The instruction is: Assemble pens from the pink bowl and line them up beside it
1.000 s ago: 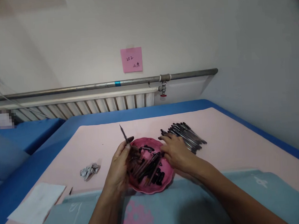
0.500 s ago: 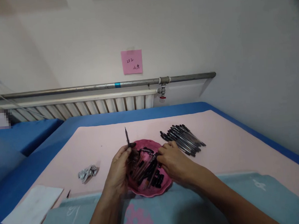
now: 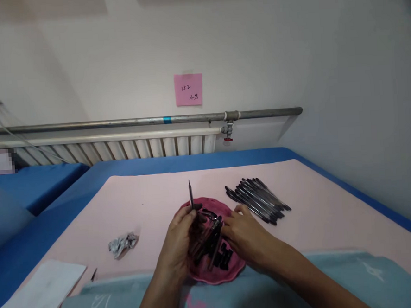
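My left hand point(image 3: 179, 237) is closed on a slim pen point(image 3: 191, 194), held upright with its bare tip pointing up. It is over the left side of a pink scalloped basket point(image 3: 218, 280). Inside the basket lie several dark pen parts, clear barrels and black caps point(image 3: 225, 257). My right hand point(image 3: 247, 233) reaches over the basket's right rim with bent fingers pressed together among the parts; what they grip, if anything, is hidden. Just beyond it, a row of black capped pens point(image 3: 259, 199) lies side by side on the pink sheet.
A crumpled grey-white wad point(image 3: 123, 245) lies left on the pink sheet point(image 3: 152, 190). Nearer are a white paper point(image 3: 40, 294) and a small dark pointed piece point(image 3: 93, 274). Teal cloth point(image 3: 127, 298) covers the front. A radiator point(image 3: 149, 146) and pipe point(image 3: 127, 123) run along the wall.
The view has shifted slightly. My left hand has moved right with the pen, which now stands a little straighter and closer to the right hand. My right hand stays at the basket's right side.
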`<state>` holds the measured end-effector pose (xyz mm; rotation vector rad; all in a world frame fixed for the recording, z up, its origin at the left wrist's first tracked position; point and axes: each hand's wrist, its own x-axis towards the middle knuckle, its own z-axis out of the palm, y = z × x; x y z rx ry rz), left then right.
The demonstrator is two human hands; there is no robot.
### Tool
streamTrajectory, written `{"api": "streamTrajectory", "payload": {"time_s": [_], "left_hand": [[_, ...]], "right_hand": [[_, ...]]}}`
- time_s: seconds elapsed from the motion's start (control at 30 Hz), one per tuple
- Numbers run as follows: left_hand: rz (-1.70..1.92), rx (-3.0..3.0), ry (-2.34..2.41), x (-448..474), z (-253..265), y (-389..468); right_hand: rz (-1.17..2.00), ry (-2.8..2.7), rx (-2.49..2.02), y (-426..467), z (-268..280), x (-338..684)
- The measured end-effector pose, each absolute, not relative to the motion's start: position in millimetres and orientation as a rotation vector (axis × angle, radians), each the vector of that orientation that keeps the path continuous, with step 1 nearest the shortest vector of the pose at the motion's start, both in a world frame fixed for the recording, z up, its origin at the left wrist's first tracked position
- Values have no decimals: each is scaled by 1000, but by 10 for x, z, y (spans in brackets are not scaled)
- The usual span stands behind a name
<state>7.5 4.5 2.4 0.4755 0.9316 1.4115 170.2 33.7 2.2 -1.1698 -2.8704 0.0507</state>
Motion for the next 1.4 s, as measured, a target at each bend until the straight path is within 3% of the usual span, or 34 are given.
{"api": "streamTrajectory", "payload": {"time_s": [0.97, 1.4], "left_hand": [[1305, 500, 855, -109, 42, 69], [1327, 565, 952, -158, 45, 80]], "right_hand": [[52, -2883, -1237, 368, -37, 1685], [215, -2884, -938, 355, 134, 1694]]}}
